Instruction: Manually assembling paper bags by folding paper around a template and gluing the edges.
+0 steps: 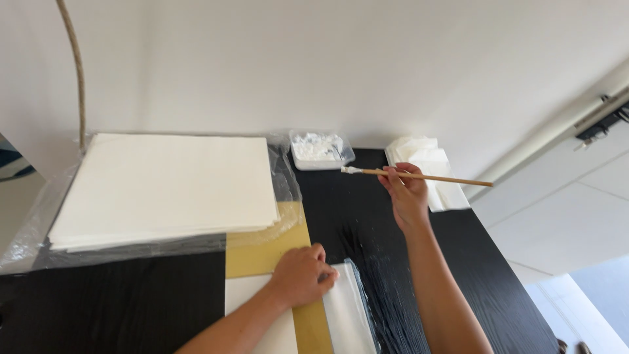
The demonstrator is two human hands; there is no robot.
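1. Black table (118, 308) nearest, bearing a stack of white sheets (170, 183).
2. Left hand (300, 275), fingers curled, presses a white sheet (344, 314) flat.
3. Right hand (406, 193) pinches a wooden brush (419, 176), tip beside the paste tub (320, 149): reloading seems underway; brushing paste likely follows.

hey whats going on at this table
A person is working at a black table with both hands. The right hand holds a wooden brush, its white-coated tip close to a small tray of white paste. The left hand presses down on a white sheet lying by a yellow board. A big stack of white paper sits on clear plastic at the left, and folded white paper lies behind the right hand.
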